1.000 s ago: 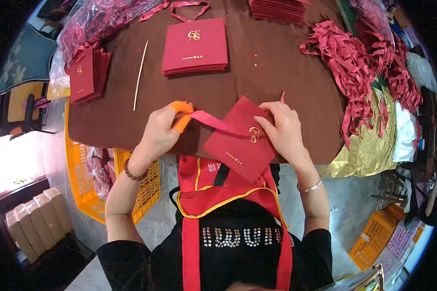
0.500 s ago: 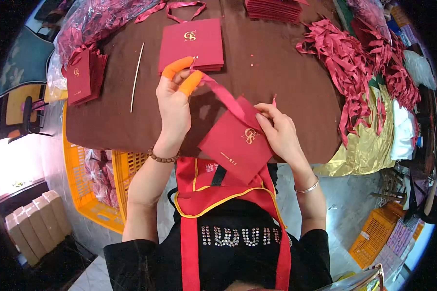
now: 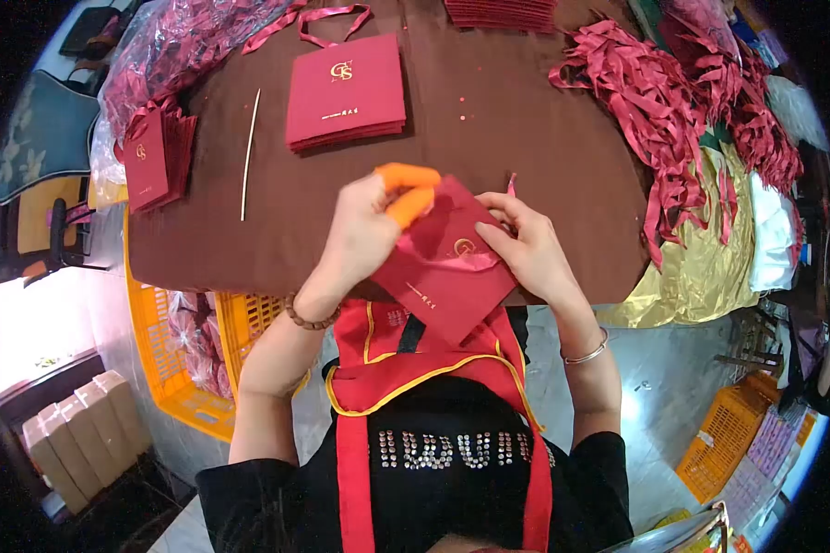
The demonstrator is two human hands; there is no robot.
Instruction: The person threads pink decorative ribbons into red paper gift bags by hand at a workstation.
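A dark red paper gift bag [image 3: 438,300] with gold lettering is held tilted above the table's front edge. My right hand [image 3: 526,249] grips its upper right side, thumb on the front, and a short ribbon end [image 3: 512,182] sticks up behind those fingers. My left hand [image 3: 373,217], with orange finger covers [image 3: 408,177] on thumb and forefinger, is closed at the bag's top edge on a red ribbon [image 3: 466,264]. The ribbon droops in a loop across the bag's front. Its pinched end is hidden by my fingers.
On the brown-covered table [image 3: 341,240] lie a stack of red bags [image 3: 346,88], a thin pale stick [image 3: 250,157] and a heap of red ribbons [image 3: 641,111]. Smaller red bags [image 3: 157,157] stand at left. Below the table edge is an orange crate [image 3: 171,369].
My left hand has moved right and down from near the stack to the held bag's top edge. The ribbon, stretched out before, now hangs slack over the bag.
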